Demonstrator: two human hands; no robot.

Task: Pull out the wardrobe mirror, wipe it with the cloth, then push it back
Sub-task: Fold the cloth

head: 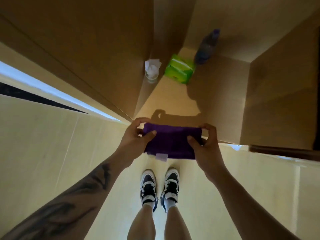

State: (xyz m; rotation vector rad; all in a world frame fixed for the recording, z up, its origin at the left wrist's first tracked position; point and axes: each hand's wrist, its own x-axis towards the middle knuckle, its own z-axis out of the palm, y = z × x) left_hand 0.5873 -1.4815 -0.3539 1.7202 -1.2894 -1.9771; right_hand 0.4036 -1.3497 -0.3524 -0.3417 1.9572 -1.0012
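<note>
Cloth, purple, folded into a flat rectangle, held level in front of the person at the frame's centre, over the near edge of a wooden shelf. A pale tag hangs from its near edge. Left hand pinches the cloth's 9 o'clock end, thumb on top and fingers curled over the far edge. Right hand pinches the 3 o'clock end the same way, thumb on top, fingers wrapped round the edge. Both grips closed on the fabric; cloth stretched between them.

Shadow of hands and cloth falls on the shelf just beyond, toward 12 o'clock. Farther back on the shelf: green packet, a plastic bottle lying near it at 1 o'clock, and a small cup stuffed with white tissue at 11 o'clock of the cloth. Wooden panels rise on either side of the shelf. Below the cloth, at 6 o'clock, two black-and-white sneakers stand on a pale floor. Mirror cannot be told from the panels.
</note>
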